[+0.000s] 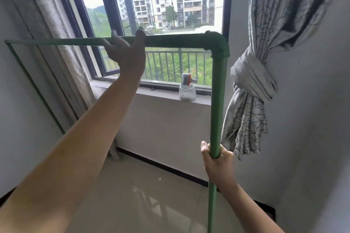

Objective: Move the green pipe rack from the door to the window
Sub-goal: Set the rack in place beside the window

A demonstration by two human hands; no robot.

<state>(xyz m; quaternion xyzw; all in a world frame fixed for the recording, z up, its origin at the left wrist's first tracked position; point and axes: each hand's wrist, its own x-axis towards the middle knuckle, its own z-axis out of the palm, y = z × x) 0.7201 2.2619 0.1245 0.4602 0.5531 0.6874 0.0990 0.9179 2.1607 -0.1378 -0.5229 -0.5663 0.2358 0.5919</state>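
Observation:
The green pipe rack (180,42) stands in front of the window (157,5). Its top bar runs level from the far left corner to an elbow joint at the right, and a post drops from that elbow to the floor. My left hand (126,53) is raised and wraps the top bar from below, near its middle. My right hand (217,159) grips the right post low down, with the thumb on the left side. The rack's left post slants down along the left wall. The rack's feet are out of view.
A clear jar (187,91) with a red and white lid sits on the window sill (162,93), just left of the right post. A knotted grey curtain (250,100) hangs close to the right of the post. Another curtain (56,34) hangs at left. Tiled floor (147,195) lies below.

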